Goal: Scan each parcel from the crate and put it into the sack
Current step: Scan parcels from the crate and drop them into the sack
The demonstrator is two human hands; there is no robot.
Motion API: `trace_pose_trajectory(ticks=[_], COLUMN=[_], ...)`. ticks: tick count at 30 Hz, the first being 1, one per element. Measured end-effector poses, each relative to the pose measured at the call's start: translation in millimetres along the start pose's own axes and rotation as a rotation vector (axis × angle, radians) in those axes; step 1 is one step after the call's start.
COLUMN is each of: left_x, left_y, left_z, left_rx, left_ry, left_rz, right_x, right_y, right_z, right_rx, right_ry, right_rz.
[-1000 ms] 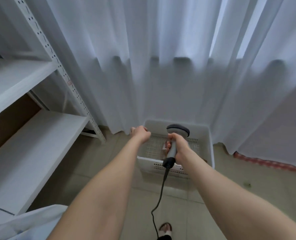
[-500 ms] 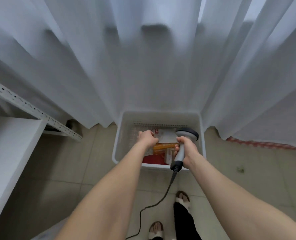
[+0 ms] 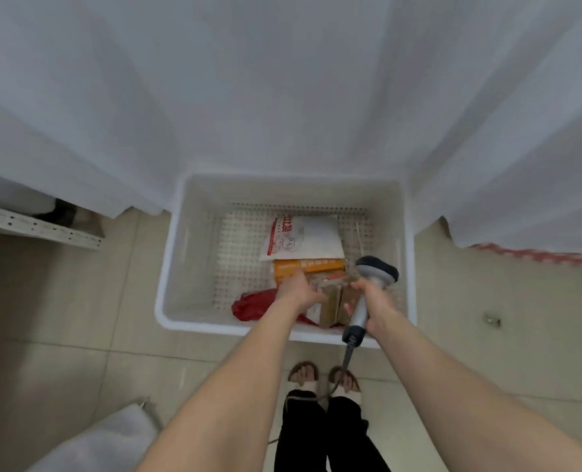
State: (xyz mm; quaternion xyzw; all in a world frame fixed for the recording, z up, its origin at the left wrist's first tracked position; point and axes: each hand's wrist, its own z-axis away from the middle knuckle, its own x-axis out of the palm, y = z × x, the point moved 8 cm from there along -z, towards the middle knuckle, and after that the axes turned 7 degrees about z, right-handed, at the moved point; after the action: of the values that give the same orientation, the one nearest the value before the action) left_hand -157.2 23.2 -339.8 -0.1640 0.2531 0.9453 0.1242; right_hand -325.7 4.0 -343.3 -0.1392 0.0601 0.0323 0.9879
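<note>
Change: compared with half a second ago, the crate now sits closer below me. My left hand [image 3: 299, 291], curled before, now has its fingers spread and lies nearer to me among the parcels.
Surroundings: a white pleated curtain [image 3: 282, 97] hangs behind the crate and at both of its sides. A pale perforated metal shelf rail [image 3: 37, 226] is at the left, well apart from the crate. On the beige tiled floor [image 3: 78, 335], my feet in brown sandals [image 3: 303, 373] stand just before the near rim. A pale cloth bundle [image 3: 105, 444] lies at the lower left; I cannot tell if it is the sack.
In the way: my left forearm covers part of the red soft bag [image 3: 252, 306].
Crate: the white plastic crate with a perforated bottom [image 3: 194, 240] stands on the floor.
Parcels: a flat white parcel with red print [image 3: 303, 240] lies at the far side, its near edge over the orange box [image 3: 308, 267]. Brown cardboard cartons [image 3: 333, 308] lie between my two hands.
Left hand: the fingers are rather straight over the orange box and the cartons and hold nothing. The blur hides whether they touch.
Right hand: my right hand [image 3: 371, 301] grips the handle of the grey handheld barcode scanner [image 3: 378, 270], with its dark head above the right part of the crate. Its dark cable [image 3: 345, 359] runs down to my feet.
</note>
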Motion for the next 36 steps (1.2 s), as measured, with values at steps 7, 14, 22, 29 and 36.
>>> trace_pose_trajectory(ticks=[7,14,22,29,36], left_x=[57.6,76.2,-26.2,-112.3,-186.7], left_y=[-40.5,-60.3,-22.0,39.8,112.5], left_z=[-98.0,-136.2,-91.8,11.0,139.2], left_rx=[-0.104,-0.118,-0.129,-0.088,-0.083], left_ry=[-0.001,0.016,0.289,0.297,0.217], left_rz=[-0.065,0.024,0.423,0.756,1.063], right_x=[15.6,25.2,38.5,50.0,35.3], right_y=[8.0,18.9,-20.3,-84.0,-148.0], right_z=[-101.1,-136.1,-75.7,45.1,182.5], right_rx=[-0.009,0.018,-0.067,-0.18,-0.291], right_ry=[0.116,0.045,-0.012,-0.053,-0.094], right_rz=[0.13,0.13,-0.039,-0.112,-0.225])
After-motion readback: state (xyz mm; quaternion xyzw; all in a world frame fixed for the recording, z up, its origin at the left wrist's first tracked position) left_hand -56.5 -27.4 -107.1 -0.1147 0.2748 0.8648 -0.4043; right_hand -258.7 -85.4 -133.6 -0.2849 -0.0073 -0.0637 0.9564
